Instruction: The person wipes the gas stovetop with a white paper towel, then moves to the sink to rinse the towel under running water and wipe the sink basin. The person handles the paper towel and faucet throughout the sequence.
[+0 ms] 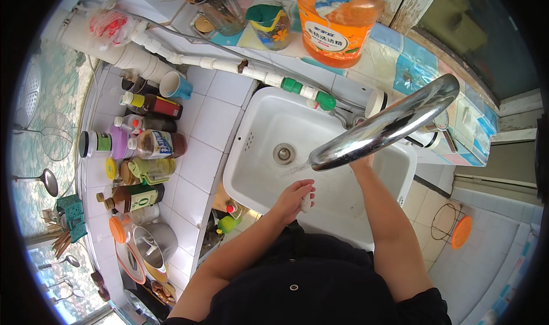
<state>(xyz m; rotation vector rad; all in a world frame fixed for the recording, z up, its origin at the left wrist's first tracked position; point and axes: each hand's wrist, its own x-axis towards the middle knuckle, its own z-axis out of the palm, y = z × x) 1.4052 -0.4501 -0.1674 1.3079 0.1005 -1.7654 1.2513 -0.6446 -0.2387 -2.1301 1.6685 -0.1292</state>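
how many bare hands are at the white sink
2: the bare left hand, toward the near side of the white rectangular sink, and the bare right hand, mostly hidden behind the curved chrome faucet.

Dark characters on the white label [326, 36] of an orange jug [339, 26], lettering on the blue label [164, 144] of a bottle [159, 145]

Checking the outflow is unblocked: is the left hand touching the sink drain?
Apart: the head view shows white basin between the left hand and the drain.
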